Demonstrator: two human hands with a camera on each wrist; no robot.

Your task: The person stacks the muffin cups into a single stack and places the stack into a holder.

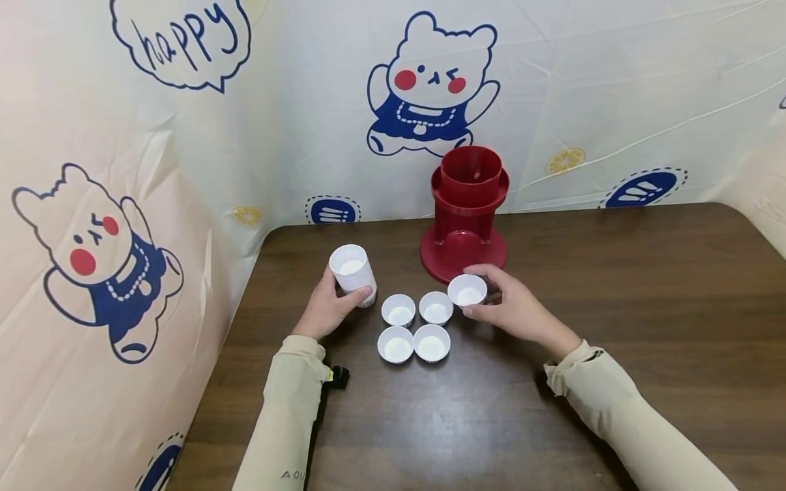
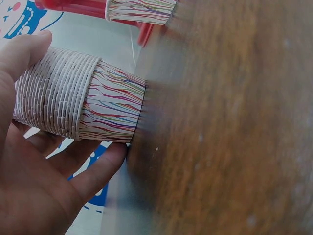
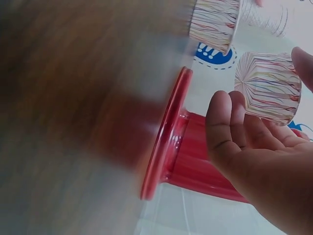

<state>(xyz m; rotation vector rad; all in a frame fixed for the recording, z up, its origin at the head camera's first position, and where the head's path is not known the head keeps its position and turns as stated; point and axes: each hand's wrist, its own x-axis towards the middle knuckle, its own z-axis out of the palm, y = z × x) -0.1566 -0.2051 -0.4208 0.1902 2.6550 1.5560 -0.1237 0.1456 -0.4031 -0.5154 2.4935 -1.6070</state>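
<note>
My left hand (image 1: 325, 308) grips a stack of nested paper cups (image 1: 352, 273), white inside with coloured stripes outside (image 2: 78, 100). The stack's bottom touches the brown table (image 1: 614, 307) at its left. My right hand (image 1: 514, 308) pinches a single small cup (image 1: 468, 292) by its rim, right in front of the base of a red plastic stand (image 1: 467, 211). In the right wrist view this cup (image 3: 268, 87) sits between the thumb and fingers. Several more single cups stand in a square between my hands, among them one at the back left (image 1: 398, 310) and one at the front right (image 1: 432, 343).
A cartoon-printed sheet (image 1: 123, 204) walls off the table's back and left side. The red stand's round base (image 3: 168, 137) lies close to my right hand. Bare tabletop stretches to the right and toward me.
</note>
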